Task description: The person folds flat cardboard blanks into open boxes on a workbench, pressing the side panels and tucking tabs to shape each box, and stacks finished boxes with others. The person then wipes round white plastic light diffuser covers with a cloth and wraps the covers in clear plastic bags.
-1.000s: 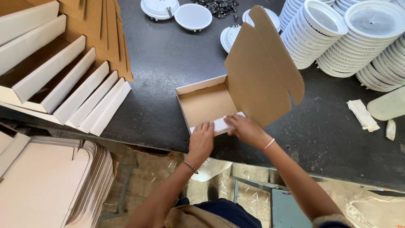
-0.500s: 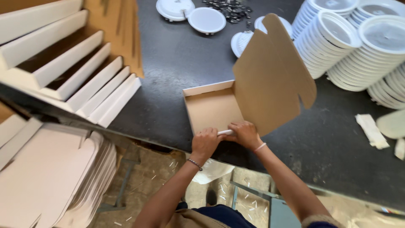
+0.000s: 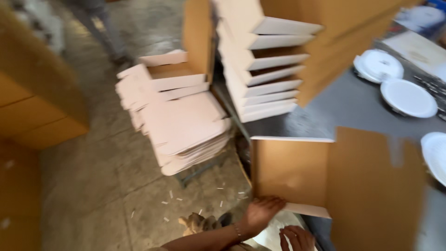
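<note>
An open brown cardboard box (image 3: 288,172) with white outer faces lies on the dark grey table (image 3: 344,111), its big lid (image 3: 371,195) standing up on the right. My left hand (image 3: 261,213) rests with its fingers spread over the box's near left corner, gripping the front wall. My right hand (image 3: 293,238) sits low at the frame's bottom edge, just under the white front flap, fingers curled. Whether it touches the flap is unclear. The picture is blurred by motion.
A pile of flat white box blanks (image 3: 186,125) rests beside the table on the floor side. Folded boxes (image 3: 265,69) stand stacked at the table's far left. White round discs (image 3: 409,97) lie on the right. Brown cartons (image 3: 37,107) stand far left; another person's legs (image 3: 102,28) are at the top.
The view has swung left and down toward the floor and the blank pile. My hands have slid to the box's near left corner, and the right hand has dropped below the front flap.
</note>
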